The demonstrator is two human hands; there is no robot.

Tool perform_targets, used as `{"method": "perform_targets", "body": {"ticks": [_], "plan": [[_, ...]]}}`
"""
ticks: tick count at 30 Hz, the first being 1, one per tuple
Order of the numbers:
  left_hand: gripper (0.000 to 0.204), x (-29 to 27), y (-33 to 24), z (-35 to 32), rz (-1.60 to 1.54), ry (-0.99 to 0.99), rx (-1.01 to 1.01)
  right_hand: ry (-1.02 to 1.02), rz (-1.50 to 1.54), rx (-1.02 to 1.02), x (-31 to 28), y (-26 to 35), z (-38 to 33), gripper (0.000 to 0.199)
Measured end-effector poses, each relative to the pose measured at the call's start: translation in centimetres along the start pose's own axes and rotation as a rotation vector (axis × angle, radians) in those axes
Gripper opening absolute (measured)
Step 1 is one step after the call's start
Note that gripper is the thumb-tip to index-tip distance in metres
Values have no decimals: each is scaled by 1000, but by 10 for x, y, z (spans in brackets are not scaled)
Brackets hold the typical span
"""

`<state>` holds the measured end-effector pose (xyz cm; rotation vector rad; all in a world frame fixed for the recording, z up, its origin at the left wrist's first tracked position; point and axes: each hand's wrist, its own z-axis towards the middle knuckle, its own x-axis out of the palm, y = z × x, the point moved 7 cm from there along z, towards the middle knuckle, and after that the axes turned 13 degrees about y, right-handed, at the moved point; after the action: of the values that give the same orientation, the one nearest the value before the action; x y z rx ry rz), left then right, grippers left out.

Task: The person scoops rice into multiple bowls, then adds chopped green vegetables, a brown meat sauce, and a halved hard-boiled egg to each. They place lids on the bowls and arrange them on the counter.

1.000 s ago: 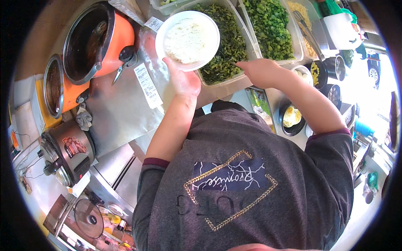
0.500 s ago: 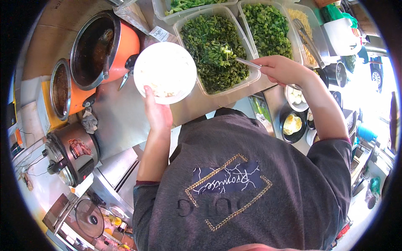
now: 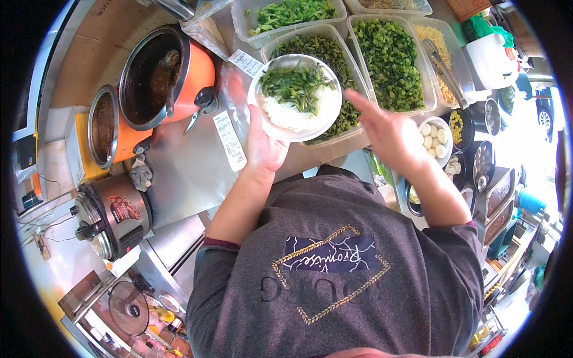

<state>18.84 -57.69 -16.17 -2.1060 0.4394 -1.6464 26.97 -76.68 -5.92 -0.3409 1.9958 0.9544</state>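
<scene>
My left hand (image 3: 264, 146) grips a white bowl (image 3: 334, 119) by its near left rim, thumb up along the side. White rice (image 3: 280, 114) fills the bowl, with chopped dark greens (image 3: 292, 86) heaped on its far part. To the bowl's right is my right hand (image 3: 388, 134), blurred by motion, its index finger stretched toward the bowl. No spoon shows in or near it, and its other fingers are smeared. Partly behind the bowl stands a clear tub of dark chopped greens (image 3: 346, 71).
Beside it are tubs of lighter greens (image 3: 388, 65) and of yellow shreds with metal tongs (image 3: 444, 71) on top. A bowl of peeled eggs (image 3: 434, 140) sits at right. On the left are orange pots (image 3: 200, 77), a pressure cooker (image 3: 116, 215) and paper slips (image 3: 230, 140).
The bowl has moved right, over the tub of dark greens, and now has greens on its rice. My right hand has moved down and nearer; the spoon it held no longer shows.
</scene>
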Motion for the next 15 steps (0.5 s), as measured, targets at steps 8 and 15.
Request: {"method": "perform_targets", "body": {"ticks": [8, 15], "plan": [[61, -17, -13, -10, -39, 19, 84, -258, 279, -92, 8, -5, -3, 48], [66, -9, -25, -20, 65, 133, 207, -145, -71, 39, 28, -75, 32, 49]]}}
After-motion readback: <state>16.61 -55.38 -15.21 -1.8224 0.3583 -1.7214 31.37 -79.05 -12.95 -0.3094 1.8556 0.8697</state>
